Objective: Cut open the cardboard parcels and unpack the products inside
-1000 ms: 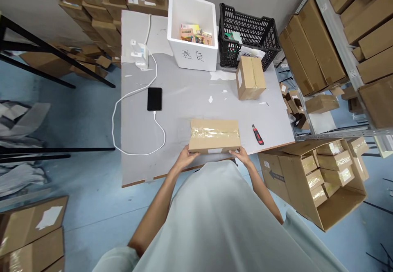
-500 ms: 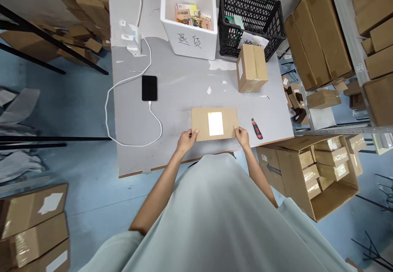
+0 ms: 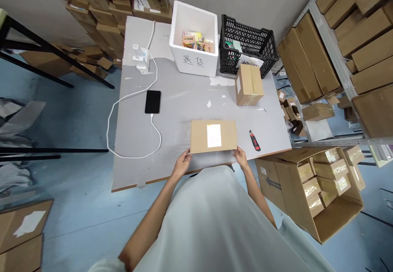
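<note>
A long cardboard box [image 3: 198, 137] lies near the table's front edge, its face with a white label [image 3: 214, 136] turned up. My left hand [image 3: 182, 163] has its fingers closed at the box's near left corner. At the near right corner, my right hand [image 3: 240, 157] pinches the box in the same way. The fingertips under the near edge are partly hidden. To the right of the box lies a red and black utility knife [image 3: 254, 140]. Behind it stands a smaller taped carton [image 3: 250, 84].
At the table's back are a white foam bin [image 3: 193, 63] with small packets and a black plastic crate [image 3: 227, 61]. A phone [image 3: 152, 102] on a white cable lies left. A large open carton [image 3: 285, 182] of boxes stands right, below shelving [image 3: 333, 39].
The box has been tipped over, so its taped face no longer shows and the label faces up. My hands have shifted to its near corners. The camera view has moved slightly.
</note>
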{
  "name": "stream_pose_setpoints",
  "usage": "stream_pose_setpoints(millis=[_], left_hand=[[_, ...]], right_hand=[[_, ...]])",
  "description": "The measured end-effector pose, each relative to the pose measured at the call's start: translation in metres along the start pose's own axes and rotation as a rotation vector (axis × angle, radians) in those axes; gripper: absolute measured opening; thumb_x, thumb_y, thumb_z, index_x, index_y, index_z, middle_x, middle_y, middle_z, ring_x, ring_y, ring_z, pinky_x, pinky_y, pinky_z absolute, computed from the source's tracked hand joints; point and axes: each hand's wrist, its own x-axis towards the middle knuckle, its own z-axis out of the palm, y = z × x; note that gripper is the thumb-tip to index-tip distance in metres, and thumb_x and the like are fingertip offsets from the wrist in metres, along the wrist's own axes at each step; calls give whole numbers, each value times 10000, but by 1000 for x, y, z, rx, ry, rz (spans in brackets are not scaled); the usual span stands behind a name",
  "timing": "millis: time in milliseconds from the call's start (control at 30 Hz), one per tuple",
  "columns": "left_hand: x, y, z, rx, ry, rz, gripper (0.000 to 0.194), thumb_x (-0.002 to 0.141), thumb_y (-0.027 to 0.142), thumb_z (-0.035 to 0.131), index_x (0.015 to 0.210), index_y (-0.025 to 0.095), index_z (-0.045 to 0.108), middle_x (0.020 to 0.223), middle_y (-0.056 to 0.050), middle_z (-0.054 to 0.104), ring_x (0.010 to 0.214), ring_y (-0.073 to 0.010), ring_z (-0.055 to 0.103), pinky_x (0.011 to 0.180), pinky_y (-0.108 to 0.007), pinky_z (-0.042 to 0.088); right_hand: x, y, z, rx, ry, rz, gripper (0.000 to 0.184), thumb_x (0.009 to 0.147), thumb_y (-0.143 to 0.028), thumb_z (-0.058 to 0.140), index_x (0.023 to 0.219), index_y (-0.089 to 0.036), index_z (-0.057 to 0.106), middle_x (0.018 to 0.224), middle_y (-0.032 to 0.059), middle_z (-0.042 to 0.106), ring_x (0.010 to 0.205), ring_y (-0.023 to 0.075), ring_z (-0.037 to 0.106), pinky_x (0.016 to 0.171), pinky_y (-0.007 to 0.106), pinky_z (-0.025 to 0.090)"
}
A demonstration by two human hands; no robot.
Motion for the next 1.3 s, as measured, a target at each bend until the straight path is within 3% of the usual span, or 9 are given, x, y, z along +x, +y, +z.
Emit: stream_pose_setpoints(millis=[167,267,400,600,700,800,1033,1167,1300], left_hand=[[-1,8,0,-7,-20,-38,540,793,501,798,1224,176,791,1336,-182,787,1254,-366,773,1119,-530,648],[-5,20,-5,-12,-7,-8,562,811,586,810,1197,178,797,1312,-159,766,1265,-348,756,1130,-501,646],[-12,46,-13,34,63,120,612,875,667,758,1229,173,824,1235,-129,773,1185,-318,763,1126,-480,639],[-8,74,-17,219,171,197,535,981,642,663,1200,206,882,1078,-93,797,1034,-296,754,1021,-423,623],[-1,70,-16,243,170,152,458,973,581,676,1135,215,897,1069,-93,823,1008,-308,759,1001,-429,610],[5,63,-12,246,192,89,416,956,550,691,1098,219,899,1082,-93,845,989,-309,763,996,-431,606],[13,53,-7,101,212,61,520,913,678,722,1040,197,871,1156,-130,850,1040,-308,779,1044,-442,620],[17,38,-7,-66,144,-97,734,929,839,615,1116,155,805,1167,-185,839,1075,-314,786,1000,-449,642],[23,29,2,-51,85,-164,743,878,906,615,967,185,768,1072,-194,838,1133,-366,775,969,-465,644]], right_hand=[[-6,-1,4,-8,-25,-68,491,803,-619,793,1074,-215,858,1135,133,885,1249,389,783,1183,538,578],[-8,-10,-6,-10,-24,-96,495,811,-650,802,1013,-203,861,1145,139,884,1224,395,780,1139,521,605],[-11,-33,-20,-58,69,-156,599,877,-697,785,1141,-171,893,1211,156,857,1193,364,766,1059,463,631],[-8,-60,-26,-267,167,-245,594,986,-721,703,1074,-181,934,906,86,765,880,265,707,872,384,595],[-3,-56,-20,-310,153,-236,589,987,-715,678,987,-183,931,844,81,742,826,257,682,854,387,577],[2,-47,-8,-283,187,-205,596,981,-722,670,1015,-182,919,927,111,788,902,277,711,899,396,591],[9,-34,3,-219,235,-235,643,981,-750,629,1075,-163,876,1095,166,815,1055,297,737,997,411,602],[9,-26,-9,-197,276,-198,655,953,-764,634,1069,-167,877,1124,169,848,1080,306,754,1008,417,607],[13,-25,-43,-219,383,-123,699,946,-774,614,1080,-142,882,1123,194,877,1068,337,767,997,458,621]])
